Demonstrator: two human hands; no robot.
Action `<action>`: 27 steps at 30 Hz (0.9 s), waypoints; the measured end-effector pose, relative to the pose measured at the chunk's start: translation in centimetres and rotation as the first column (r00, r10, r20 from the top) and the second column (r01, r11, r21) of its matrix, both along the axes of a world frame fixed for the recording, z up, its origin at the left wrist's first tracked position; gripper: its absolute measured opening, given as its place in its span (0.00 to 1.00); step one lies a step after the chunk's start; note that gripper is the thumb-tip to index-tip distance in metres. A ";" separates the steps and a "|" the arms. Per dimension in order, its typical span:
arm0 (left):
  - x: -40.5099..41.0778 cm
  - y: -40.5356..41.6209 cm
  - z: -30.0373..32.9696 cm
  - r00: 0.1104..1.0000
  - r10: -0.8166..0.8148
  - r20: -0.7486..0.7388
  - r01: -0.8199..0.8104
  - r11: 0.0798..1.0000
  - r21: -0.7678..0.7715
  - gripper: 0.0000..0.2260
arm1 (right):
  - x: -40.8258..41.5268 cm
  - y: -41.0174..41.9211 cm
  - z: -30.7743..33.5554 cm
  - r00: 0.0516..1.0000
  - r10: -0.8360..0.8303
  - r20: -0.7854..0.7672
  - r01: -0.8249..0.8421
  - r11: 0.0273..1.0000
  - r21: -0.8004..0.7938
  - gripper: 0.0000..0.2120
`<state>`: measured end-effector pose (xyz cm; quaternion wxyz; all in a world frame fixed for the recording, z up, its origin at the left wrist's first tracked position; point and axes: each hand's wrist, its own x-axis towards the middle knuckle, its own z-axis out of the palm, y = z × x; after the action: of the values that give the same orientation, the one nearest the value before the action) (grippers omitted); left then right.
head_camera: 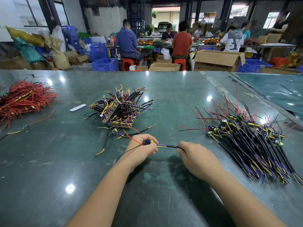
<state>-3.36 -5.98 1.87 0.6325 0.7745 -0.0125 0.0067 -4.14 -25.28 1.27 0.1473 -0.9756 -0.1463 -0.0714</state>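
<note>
Nearest the lens, two bare forearms are extended over the near edge of the glossy dark green desk [73, 169]. Left hand [144, 147]: fingers curled tight round the blue-and-yellow component block [149, 142] of a short wire harness [165, 146], made of yellow and purple leads in a black sleeve. Thin red and black tails are seen leaving the fist leftward. Right hand [195, 154]: sleeve end pinched between thumb and curled fingertips. Harness is held taut just above the desk, midway between its left and right edges, in the near half.

Judgement: leads are being straightened, or the sleeve seated. Pull should be applied along the harness line only. The block should be gripped by its body so that solder joints are not strained.

Desk, left to right:
- loose heap of red wires [24, 99] with brass-coloured ends, at the left edge
- white paper strip [77, 107]
- tangled heap of black, yellow and purple harnesses [119, 110], at centre
- combed, parallel heap of similar harnesses [246, 145], towards the right edge

Ceiling lights are reflected in the surface.

Room beyond the far edge: blue plastic crates [105, 64], persons [127, 41] seated on red stools [128, 63] at further tables, open cardboard box [218, 60].
</note>
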 end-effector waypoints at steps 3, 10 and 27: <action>0.3 1.0 0.2 0.998 0.042 -0.041 -0.044 0.997 -0.060 0.10 | 0.0 0.0 -0.1 0.998 0.060 0.014 -0.059 0.997 -0.053 0.13; 0.7 1.7 0.0 0.993 0.032 -0.115 -0.045 0.992 -0.118 0.10 | 0.0 -0.3 -0.3 0.992 0.123 0.024 -0.120 0.986 -0.118 0.20; 0.2 3.5 0.5 0.960 -0.232 -0.160 0.160 0.917 -0.366 0.11 | -0.9 -0.8 0.2 0.978 0.192 0.079 -0.203 0.807 0.555 0.23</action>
<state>-3.20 -2.43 2.36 0.7554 0.6412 -0.0254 -0.1328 -5.01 -26.04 1.49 0.4319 -0.8681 -0.2211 -0.1045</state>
